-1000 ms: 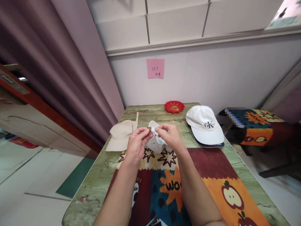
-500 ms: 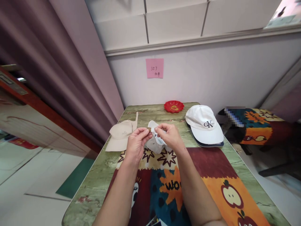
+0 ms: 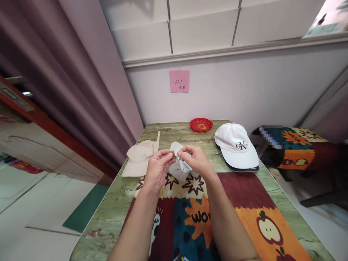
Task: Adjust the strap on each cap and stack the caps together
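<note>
- Moved since 0.5 s ago: L hand (image 3: 159,165) and R hand (image 3: 198,159) sit slightly closer tog.; the white strip (image 3: 176,153) between them shows shorter. View has tipped a touch; scene sits lower in frame.
- L fingers: narrow, pinching sm. brown piece (image 3: 173,153) betw. thumb and index.
- R fingers: narrow, pinching white strip just beside brown piece.
- Pale cap (image 3: 176,172): ctr. of view, directly below/behind both hands, at far edge of patterned mat (image 3: 247,188); partly hidden by R hand. Full contact w/ table (image 3: 106,214): can't tell.
- Beige cap (image 3: 140,154): on table, L of L hand, brim twd. near L edge; strap end sticks up at its far R side.
- White cap (image 3: 231,139): R side of table, black letter mark on front; stacked atop dark cap (image 3: 239,169), of which mainly brim shows.
- Red dish (image 3: 201,125): far end of table, scalloped rim, well apart from hands.
- Pink note (image 3: 179,81): on wall (image 3: 223,83) above table, handwritten "357" plus chars. below.
</note>
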